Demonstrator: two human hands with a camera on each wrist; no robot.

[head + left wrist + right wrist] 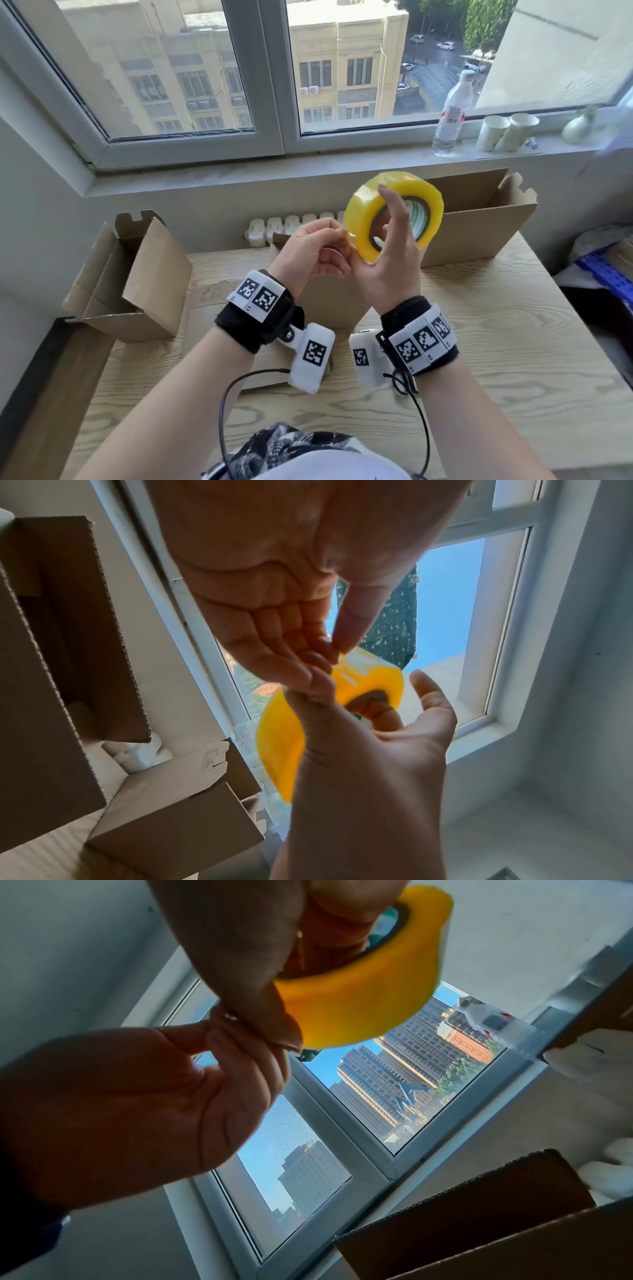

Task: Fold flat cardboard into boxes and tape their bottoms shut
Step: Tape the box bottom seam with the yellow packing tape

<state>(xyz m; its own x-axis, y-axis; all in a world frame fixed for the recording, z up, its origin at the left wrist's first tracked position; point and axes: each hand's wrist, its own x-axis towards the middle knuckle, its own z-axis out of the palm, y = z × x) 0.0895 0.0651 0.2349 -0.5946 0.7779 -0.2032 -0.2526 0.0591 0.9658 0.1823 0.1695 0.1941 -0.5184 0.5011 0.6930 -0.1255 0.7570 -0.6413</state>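
I hold a yellow tape roll (394, 212) up in front of the window, above the wooden table (479, 342). My right hand (390, 253) grips the roll (359, 1001): fingers hooked through its core, thumb on the outer face, index finger raised. My left hand (342, 236) pinches at the roll's near edge (346, 653), thumb against fingertips, where the tape end seems to lie. A folded cardboard box (329, 301) stands on the table under my wrists, mostly hidden. A flat cardboard sheet (212, 298) lies beside it.
An open box (130, 281) overhangs the table's left edge. A long open box (479, 219) stands at the back right. A plastic bottle (452, 113), two paper cups (493, 132) and a small vase (577, 128) sit on the windowsill. A blue rack (609, 270) stands right of the table.
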